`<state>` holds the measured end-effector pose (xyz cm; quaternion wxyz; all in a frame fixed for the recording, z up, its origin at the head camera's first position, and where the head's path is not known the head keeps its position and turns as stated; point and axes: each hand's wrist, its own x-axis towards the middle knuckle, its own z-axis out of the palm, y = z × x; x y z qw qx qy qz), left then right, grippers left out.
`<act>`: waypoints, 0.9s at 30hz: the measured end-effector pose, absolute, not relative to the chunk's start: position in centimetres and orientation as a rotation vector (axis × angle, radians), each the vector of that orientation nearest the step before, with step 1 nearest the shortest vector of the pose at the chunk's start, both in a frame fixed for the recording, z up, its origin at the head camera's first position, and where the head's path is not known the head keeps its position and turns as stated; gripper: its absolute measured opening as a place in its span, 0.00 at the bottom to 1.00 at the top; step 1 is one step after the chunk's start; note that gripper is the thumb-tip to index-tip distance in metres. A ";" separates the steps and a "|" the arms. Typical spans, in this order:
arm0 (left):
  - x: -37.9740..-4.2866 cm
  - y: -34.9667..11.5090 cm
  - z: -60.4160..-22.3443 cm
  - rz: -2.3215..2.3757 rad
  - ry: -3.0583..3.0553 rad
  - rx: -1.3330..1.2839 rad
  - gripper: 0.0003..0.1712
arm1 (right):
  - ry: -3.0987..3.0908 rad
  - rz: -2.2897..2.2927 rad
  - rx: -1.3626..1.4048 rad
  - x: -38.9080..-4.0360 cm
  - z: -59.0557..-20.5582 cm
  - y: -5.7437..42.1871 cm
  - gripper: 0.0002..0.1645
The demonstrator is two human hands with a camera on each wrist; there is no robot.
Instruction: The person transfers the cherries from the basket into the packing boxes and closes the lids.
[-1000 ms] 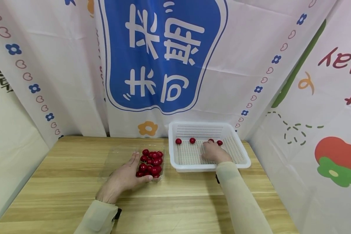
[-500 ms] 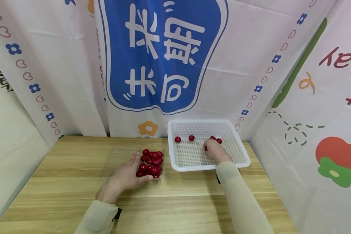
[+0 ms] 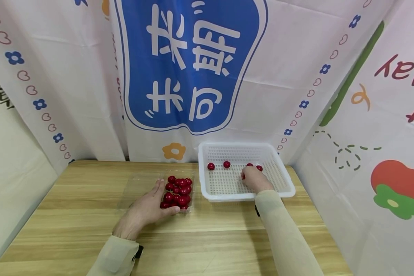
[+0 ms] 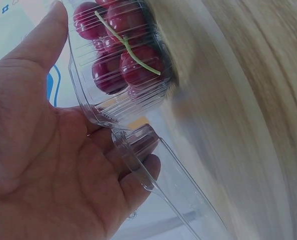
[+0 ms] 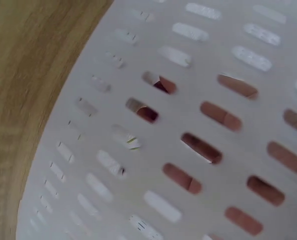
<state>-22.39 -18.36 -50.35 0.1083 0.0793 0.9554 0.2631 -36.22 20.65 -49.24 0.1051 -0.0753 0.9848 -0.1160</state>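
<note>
My left hand [image 3: 146,207] rests at the left and near sides of a clear plastic clamshell box [image 4: 81,82] filled with cherries [image 3: 176,189]. In the left wrist view its thumb lies straight along the box wall, and its other fingers show partly through the clear lid [image 4: 176,175] near the hinge. My right hand [image 3: 256,179] reaches into a white slotted basket [image 3: 204,189] and pinches a cherry [image 3: 243,176], mostly hidden by its fingers. Through the basket's slots the right wrist view shows bits of fingers and a dark red cherry [image 5: 148,114].
Two cherries, one at the left [image 3: 211,166] and one further right [image 3: 226,164], lie apart along the basket's back. Another cherry [image 3: 259,168] sits just beyond my right hand, beside a partly hidden one. A printed curtain [image 3: 89,126] hangs behind the wooden table [image 3: 207,241].
A second ago no cherry showed at my right fingers; now one does, and the hand is more curled. The basket rose slightly, then came back down. My left hand has stayed still.
</note>
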 end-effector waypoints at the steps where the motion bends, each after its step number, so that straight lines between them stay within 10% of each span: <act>1: -22.4 -18.4 -50.4 0.773 2.810 0.232 0.75 | 2.898 -0.335 -0.223 -36.1 -49.2 20.7 0.09; 27: -22.5 -18.3 -50.3 0.757 2.811 0.234 0.74 | 2.868 -0.343 -0.319 -34.3 -49.2 21.3 0.10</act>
